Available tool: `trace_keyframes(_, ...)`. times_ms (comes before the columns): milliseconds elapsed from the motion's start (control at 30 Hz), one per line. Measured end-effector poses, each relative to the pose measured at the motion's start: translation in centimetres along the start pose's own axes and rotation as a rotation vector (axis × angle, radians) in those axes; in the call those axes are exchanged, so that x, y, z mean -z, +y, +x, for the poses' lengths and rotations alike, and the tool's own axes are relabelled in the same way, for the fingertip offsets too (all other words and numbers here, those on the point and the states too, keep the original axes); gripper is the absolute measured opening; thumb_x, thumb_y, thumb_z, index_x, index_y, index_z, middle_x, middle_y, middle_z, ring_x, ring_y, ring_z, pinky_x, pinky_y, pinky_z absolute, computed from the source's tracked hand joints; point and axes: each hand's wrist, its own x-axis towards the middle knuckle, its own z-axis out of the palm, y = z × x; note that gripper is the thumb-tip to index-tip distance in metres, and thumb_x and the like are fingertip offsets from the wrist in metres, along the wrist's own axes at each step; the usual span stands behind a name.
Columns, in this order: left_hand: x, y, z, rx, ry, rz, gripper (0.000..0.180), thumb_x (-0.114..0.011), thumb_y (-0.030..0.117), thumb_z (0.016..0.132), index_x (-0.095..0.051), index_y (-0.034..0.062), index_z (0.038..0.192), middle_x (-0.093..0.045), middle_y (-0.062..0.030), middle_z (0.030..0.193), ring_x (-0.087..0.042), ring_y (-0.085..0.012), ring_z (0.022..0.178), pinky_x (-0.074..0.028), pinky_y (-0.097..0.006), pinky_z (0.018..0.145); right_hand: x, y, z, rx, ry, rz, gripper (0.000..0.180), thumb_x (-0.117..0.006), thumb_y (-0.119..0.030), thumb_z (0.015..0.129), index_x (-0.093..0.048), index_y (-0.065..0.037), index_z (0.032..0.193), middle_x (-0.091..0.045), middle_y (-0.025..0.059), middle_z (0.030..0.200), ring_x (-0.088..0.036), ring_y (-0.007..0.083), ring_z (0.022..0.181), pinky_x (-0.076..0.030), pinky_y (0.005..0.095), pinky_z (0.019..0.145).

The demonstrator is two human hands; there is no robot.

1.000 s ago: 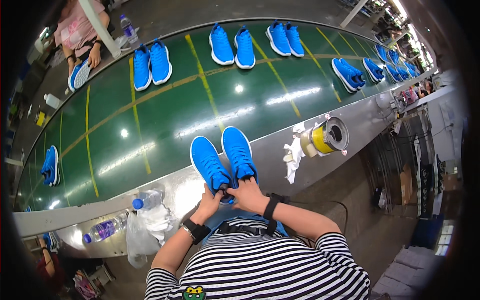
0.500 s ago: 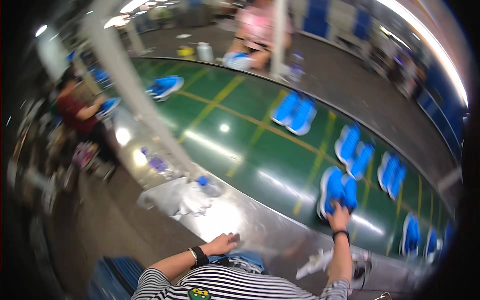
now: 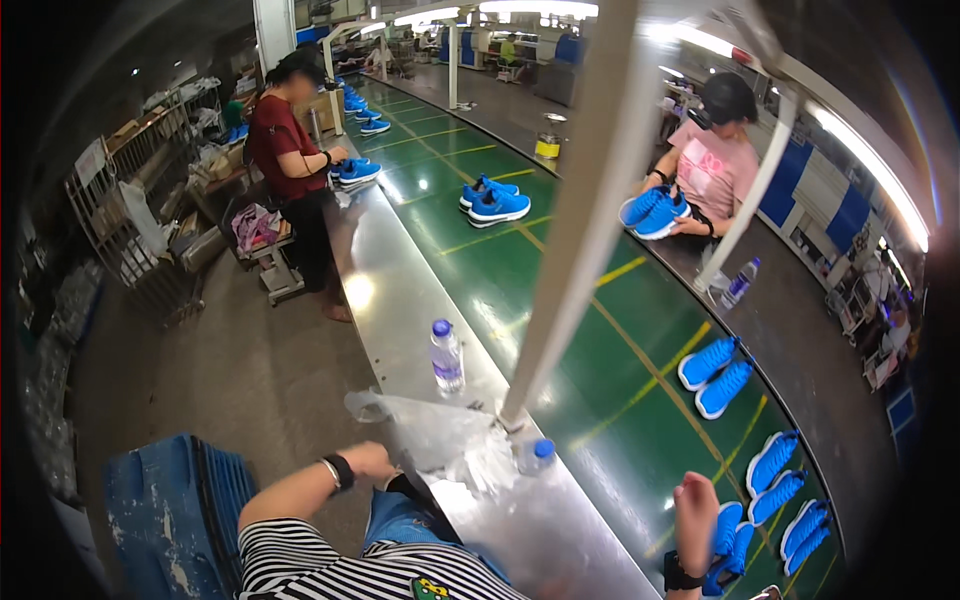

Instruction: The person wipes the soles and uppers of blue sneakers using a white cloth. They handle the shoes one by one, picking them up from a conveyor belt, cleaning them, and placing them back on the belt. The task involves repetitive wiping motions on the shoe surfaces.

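at lower left, a scuffed blue crate (image 3: 150, 520); behind, a co-worker in dark red (image 3: 275, 150), with a pair of blue shoes (image 3: 357, 173) at the far end of the metal ledge (image 3: 405, 300). nearer on the ledge, a purple-labelled bottle (image 3: 447, 360), then a crumpled clear bag (image 3: 425, 422), white cloth (image 3: 485, 465) and a blue-capped bottle (image 3: 538, 457). in the way, a pale post (image 3: 580, 200), slanting upward and hiding part of the green belt (image 3: 620, 410). across the belt, a co-worker in pink (image 3: 715, 170), holding lifted blue shoes (image 3: 655, 214); closer, 3 more pairs (image 3: 725, 390) along the far edge. left hand (image 3: 370, 461) low beside the ledge, elbow bent, fingers curled, contents impossible to tell. right hand (image 3: 696, 505) raised, fingertips up, loosely half-curled around nothing visible. just beside it, nearest blue shoes (image 3: 728, 525) on the belt, partly hidden.
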Motion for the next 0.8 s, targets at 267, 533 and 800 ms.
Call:
trace_keyframes(267,23.8,-11.1,16.3,-0.228,0.457,-0.146,0.034,-0.053,0.024,0.077,-0.056,0.0056,0.106,-0.055,-0.023,0.099,-0.053,-0.0377,0.094,-0.043,-0.043,0.081,-18.0,-14.9,7.5,0.276,0.481,0.456,0.05,-0.054,-0.037,0.083,-0.046,0.001,0.114,-0.05,0.0103,0.104,-0.048,0.02,0.102,-0.037,0.0337,0.09)
trace_keyframes(533,40.2,-9.9,35.5,-0.232,0.372,0.097,0.058,-0.06,0.023,0.076,-0.038,0.0255,0.129,-0.025,-0.0258,0.131,-0.023,-0.0443,0.123,-0.029,-0.057,0.095,-25.5,-20.8,8.4,0.027,0.252,0.415,0.006,-0.06,-0.024,0.079,-0.061,-0.026,0.084,-0.053,-0.0046,0.078,-0.043,0.0121,0.07,-0.033,0.0274,0.062)
trace_keyframes(800,51.0,-9.9,57.3,-0.315,0.913,0.125,0.04,-0.059,0.041,0.075,-0.055,0.0246,0.112,-0.037,-0.0135,0.128,-0.033,-0.032,0.119,-0.023,-0.056,0.094,-25.7,-18.9,8.0,0.033,0.712,0.972,0.064,-0.017,-0.047,0.093,-0.053,-0.004,0.061,-0.047,0.0127,0.048,-0.041,0.021,0.045,-0.033,0.0312,0.04)
